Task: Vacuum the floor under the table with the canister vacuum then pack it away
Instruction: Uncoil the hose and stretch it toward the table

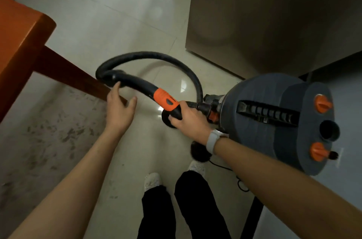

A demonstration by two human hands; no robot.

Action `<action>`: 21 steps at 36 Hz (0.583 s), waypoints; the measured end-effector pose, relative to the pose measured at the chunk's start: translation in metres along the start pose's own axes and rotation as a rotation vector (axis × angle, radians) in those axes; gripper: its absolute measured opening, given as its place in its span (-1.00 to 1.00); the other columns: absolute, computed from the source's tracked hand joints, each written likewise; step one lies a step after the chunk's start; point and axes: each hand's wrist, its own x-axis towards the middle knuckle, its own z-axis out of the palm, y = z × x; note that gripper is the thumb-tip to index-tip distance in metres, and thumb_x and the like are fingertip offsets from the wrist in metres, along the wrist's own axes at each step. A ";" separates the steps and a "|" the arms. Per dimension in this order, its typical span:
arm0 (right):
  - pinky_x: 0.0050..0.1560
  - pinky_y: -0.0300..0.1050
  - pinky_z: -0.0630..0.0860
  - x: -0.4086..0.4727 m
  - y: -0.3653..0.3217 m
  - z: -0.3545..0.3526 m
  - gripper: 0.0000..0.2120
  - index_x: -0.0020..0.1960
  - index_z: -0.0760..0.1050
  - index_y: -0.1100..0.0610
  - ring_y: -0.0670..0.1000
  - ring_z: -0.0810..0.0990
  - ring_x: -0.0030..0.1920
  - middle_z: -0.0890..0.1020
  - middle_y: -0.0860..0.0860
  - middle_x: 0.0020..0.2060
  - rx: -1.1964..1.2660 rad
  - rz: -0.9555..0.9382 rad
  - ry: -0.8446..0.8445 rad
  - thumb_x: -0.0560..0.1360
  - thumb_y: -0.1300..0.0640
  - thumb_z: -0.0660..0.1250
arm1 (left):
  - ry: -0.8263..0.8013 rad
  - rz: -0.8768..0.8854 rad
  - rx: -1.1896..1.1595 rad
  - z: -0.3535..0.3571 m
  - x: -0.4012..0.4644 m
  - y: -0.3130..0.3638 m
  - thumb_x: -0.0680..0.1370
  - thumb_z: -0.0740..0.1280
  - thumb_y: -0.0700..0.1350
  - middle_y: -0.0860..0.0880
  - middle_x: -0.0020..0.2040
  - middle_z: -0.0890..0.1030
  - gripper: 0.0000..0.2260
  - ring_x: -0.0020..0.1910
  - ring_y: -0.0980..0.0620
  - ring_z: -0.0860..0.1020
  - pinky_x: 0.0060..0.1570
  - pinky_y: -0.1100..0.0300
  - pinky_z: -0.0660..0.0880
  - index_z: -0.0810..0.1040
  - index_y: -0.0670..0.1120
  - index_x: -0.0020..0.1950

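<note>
A dark grey canister vacuum (278, 121) with two orange knobs stands at the right. Its black hose (156, 56) loops out over the floor and curves back to a handle with an orange collar (165, 99). My right hand (189, 119), with a white wristband, is closed around the hose end just below the orange collar, close to the canister's inlet. My left hand (119, 107) is open with fingers apart, its fingertips touching the bent black handle part of the hose (121, 79). The orange-brown table (21, 43) and its leg (74, 80) are at the left.
Pale floor tiles (109, 13) run ahead; the floor under the table (49, 137) looks dusty and speckled. A brown cabinet (274, 13) stands at the upper right. A black power cord (235, 176) trails on the floor by my feet (152, 181).
</note>
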 end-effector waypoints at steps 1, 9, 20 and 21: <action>-0.08 0.00 0.45 0.000 -0.003 0.005 -0.61 0.20 0.32 0.19 0.24 0.57 0.02 0.60 0.18 0.02 0.084 0.056 -0.009 0.53 -0.05 0.26 | -0.019 -0.056 -0.045 0.002 0.001 -0.004 0.58 0.29 -0.13 -0.16 0.48 0.24 -0.46 0.46 -0.08 0.24 0.42 0.05 0.22 0.18 -0.13 0.51; 0.10 0.07 0.46 0.031 0.010 0.017 -0.65 0.21 0.29 0.20 0.22 0.57 0.02 0.56 0.13 -0.03 0.377 0.284 0.233 0.55 0.01 0.26 | -0.198 -0.141 -0.099 0.023 0.011 -0.038 0.61 0.23 -0.11 -0.16 0.38 0.40 -0.62 0.29 -0.07 0.43 0.16 0.20 0.35 0.34 -0.16 0.42; 0.21 -0.09 0.12 0.194 0.057 0.028 -0.60 0.37 0.26 0.05 0.09 0.35 0.27 0.46 0.02 0.15 0.372 0.194 0.459 0.56 0.08 0.23 | -0.490 0.033 -0.001 0.123 0.105 -0.110 0.57 0.31 -0.10 -0.13 0.34 0.45 -0.56 0.28 -0.11 0.45 0.24 0.05 0.40 0.33 -0.12 0.43; 0.25 -0.08 0.14 0.204 0.063 0.034 -0.61 0.36 0.27 0.03 0.08 0.37 0.25 0.45 0.00 0.11 0.395 0.199 0.465 0.56 0.08 0.24 | -0.517 0.063 0.016 0.136 0.112 -0.118 0.57 0.32 -0.08 -0.12 0.35 0.44 -0.54 0.29 -0.09 0.45 0.26 0.04 0.40 0.31 -0.10 0.44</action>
